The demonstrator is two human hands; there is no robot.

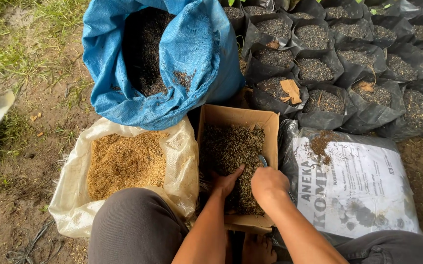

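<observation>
your left hand [226, 182] lies flat, fingers together, on the mix [231, 146] in the box [236, 117]; your right hand [268, 182] beside it grips a scoop [263, 160].

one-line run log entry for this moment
left hand: in dark mix | right hand: holds blue tool, partly hidden | cardboard box: between knees | husk sack: open

Open cardboard box [270, 122] on ground, filled with dark coarse planting mix [231, 146], between two sacks.
</observation>
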